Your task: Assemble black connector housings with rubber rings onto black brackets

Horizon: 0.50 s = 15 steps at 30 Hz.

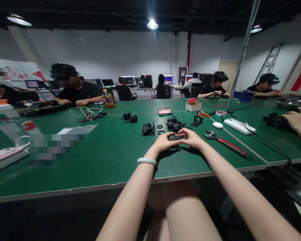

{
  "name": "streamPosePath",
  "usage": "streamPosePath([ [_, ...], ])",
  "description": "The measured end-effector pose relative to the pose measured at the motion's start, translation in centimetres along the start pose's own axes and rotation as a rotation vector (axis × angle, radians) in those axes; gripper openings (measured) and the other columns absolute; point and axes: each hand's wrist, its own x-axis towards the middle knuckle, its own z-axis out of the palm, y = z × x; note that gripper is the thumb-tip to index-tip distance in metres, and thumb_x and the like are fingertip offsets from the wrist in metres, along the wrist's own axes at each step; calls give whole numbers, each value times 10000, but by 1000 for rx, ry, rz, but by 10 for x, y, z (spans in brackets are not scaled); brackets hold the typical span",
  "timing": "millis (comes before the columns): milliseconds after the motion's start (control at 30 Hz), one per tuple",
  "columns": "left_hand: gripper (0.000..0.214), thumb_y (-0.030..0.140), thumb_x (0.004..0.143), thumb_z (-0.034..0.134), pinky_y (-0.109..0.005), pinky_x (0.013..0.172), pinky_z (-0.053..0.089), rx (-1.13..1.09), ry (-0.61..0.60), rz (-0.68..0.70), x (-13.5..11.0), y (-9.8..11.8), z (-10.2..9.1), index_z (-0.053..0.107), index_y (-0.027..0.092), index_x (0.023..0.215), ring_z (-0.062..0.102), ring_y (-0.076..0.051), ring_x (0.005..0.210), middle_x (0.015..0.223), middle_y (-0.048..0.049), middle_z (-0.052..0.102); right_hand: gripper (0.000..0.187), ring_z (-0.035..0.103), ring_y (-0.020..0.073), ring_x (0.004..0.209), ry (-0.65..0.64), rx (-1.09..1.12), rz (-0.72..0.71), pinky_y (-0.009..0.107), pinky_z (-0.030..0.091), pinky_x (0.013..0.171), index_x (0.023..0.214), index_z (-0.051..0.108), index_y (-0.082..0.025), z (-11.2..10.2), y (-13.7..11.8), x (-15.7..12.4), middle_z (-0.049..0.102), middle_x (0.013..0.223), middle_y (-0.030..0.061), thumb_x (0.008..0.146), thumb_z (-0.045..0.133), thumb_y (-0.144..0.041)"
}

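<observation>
- Gripping a black lens-like part [173, 137] between the left hand [165, 142] and the right hand [190, 138], with both curled in from opposite sides.
- Holding it low over the green table [102, 164], back from the near edge, just in front of black rings [160, 126] and black assemblies [174, 124]; cannot tell whether touching the surface.
- Showing only a dark upper side between the fingers; cannot tell which way it points or how its long axis runs, being largely covered.
- Standing farther back, beyond the hands: a small white box [193, 106] with red at its top, cannot tell whether lid or contents.
- Standing to the left, upright: a yellow-capped bottle [108, 99] with amber liquid inside.
- Lying to the far right: a blue bin [243, 96] and a round metal tray [288, 106], both too dim inside to read.
</observation>
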Motion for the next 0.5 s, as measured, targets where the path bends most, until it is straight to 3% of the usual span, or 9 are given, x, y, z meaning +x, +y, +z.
streamPosePath([
  [333,651,505,547,605,-301,811,412,28,21,-19,2,-4,1,534,126,1072,554,-232,898,1014,-79,598,439,555,156,780,-6,-114,-20,292,459,670,935,473,-174,-1,-2,-2,548,937,57,563,665,-307],
  [500,625,470,563,609,-290,803,417,12,14,-9,2,-5,1,527,127,1080,559,-220,888,1017,-75,597,414,526,148,770,-23,-128,-34,249,449,611,903,474,-174,3,-1,-3,533,886,43,566,659,-326],
])
